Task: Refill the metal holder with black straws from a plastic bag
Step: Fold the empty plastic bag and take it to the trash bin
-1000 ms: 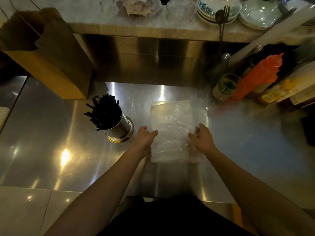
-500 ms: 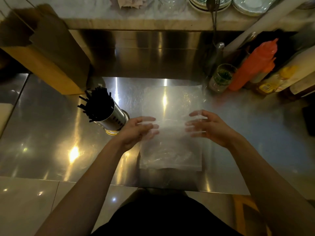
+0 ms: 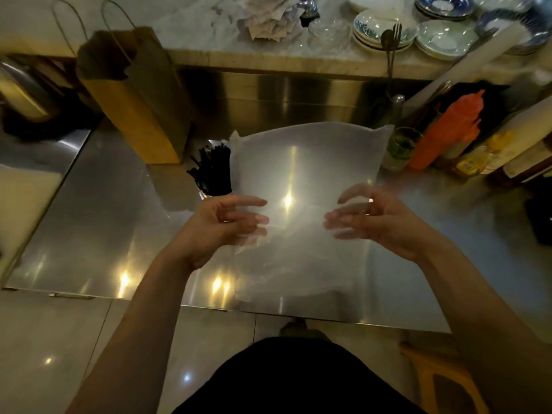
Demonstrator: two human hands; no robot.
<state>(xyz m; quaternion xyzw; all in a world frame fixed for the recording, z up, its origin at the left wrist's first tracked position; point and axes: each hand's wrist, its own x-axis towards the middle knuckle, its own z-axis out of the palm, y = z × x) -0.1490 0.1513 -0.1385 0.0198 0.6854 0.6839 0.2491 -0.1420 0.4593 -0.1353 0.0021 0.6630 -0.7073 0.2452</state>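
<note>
Both hands (image 3: 215,227) (image 3: 385,227) hold the plastic bag (image 3: 304,162) up between them.

The plastic bag (image 3: 304,180) hides nearly all of the metal holder (image 3: 203,194) at 10 o'clock; we see only black straws (image 3: 213,170) past the bag's edge. The right hand (image 3: 376,222) is motion-blurred, so we cannot tell its grip. The top edge cuts off the plates (image 3: 442,40) at 1 o'clock.
</note>
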